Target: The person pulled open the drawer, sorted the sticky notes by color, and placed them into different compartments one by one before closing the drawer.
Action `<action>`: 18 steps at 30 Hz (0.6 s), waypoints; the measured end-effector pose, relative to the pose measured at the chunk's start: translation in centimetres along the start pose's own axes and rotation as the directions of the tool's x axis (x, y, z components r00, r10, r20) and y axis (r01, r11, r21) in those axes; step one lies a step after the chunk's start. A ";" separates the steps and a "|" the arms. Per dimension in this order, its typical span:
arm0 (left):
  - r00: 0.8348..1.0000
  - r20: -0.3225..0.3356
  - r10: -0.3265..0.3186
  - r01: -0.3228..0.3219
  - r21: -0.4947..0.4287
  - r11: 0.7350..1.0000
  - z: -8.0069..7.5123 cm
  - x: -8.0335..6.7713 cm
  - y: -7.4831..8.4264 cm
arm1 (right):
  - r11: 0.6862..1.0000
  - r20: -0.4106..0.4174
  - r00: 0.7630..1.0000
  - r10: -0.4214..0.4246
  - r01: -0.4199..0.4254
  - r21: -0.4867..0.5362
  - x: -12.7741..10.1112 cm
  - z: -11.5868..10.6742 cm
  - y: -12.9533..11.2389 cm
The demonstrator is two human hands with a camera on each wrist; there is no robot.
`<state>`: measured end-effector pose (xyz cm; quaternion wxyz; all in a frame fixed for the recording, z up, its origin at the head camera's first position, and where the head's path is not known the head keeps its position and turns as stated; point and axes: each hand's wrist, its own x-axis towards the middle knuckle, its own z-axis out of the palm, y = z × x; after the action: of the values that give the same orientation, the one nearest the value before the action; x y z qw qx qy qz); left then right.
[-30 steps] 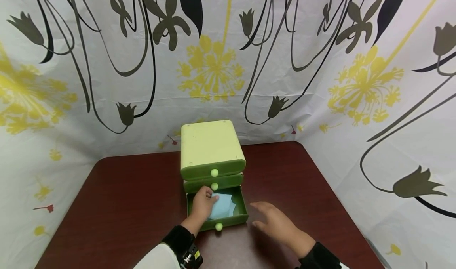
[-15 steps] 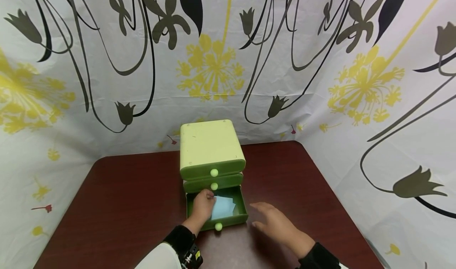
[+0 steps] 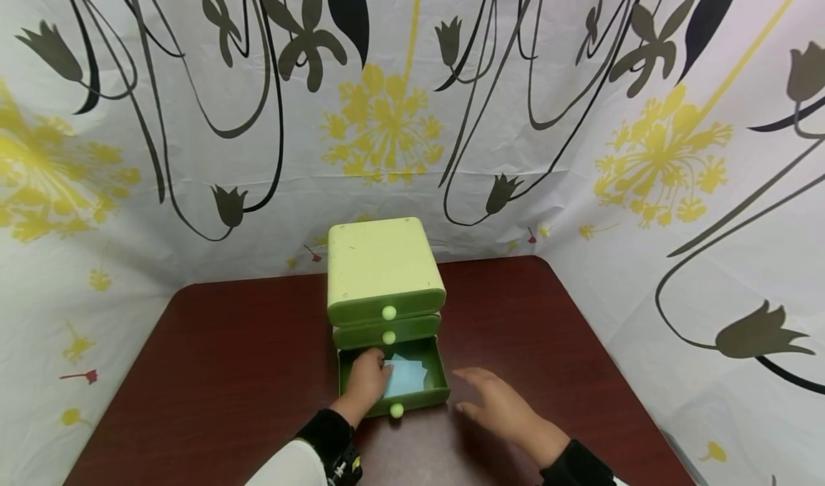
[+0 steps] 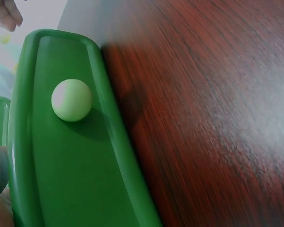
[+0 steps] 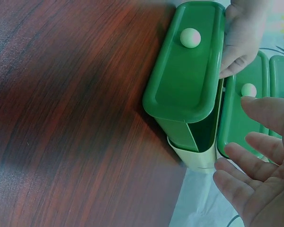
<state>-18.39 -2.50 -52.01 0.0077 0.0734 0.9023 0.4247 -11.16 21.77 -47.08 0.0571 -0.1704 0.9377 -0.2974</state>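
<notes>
Lying flat in the open green drawer (image 3: 438,382), pale-blue paper (image 3: 406,376).

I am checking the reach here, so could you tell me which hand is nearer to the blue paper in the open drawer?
Left. The left hand is inside the drawer, touching the blue paper; the right hand rests outside it.

My left hand (image 3: 367,380) reaches forward with its wrist bent down, fingers curled under so the knuckles face up; I cannot tell what the grip closes on. To its right, my right hand (image 3: 499,404) hovers palm down, fingers (image 5: 255,153) straight and slightly spread, dark sleeve at the wrist.
</notes>
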 end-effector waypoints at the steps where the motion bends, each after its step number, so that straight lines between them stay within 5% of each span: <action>1: 1.000 0.000 0.001 -0.001 0.008 1.000 -0.1 -0.1 0.0 | 1.000 -0.001 1.000 -0.002 0.002 -0.002 0.0 0.0 0.0; 12: 0.999 0.024 -0.039 0.040 -0.070 0.997 -2.4 -1.7 -1.4 | 1.000 0.002 1.000 0.010 -0.010 0.003 0.4 1.0 0.6; 18: 0.998 -0.024 -0.058 0.055 -0.103 0.993 -4.4 -2.6 -3.2 | 1.000 0.018 1.000 0.010 -0.010 0.018 0.5 1.5 0.6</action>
<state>-16.60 -8.26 -51.77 0.0112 0.0416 0.8810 0.4712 -11.52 21.22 -48.68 0.0684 -0.1680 0.9352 -0.3041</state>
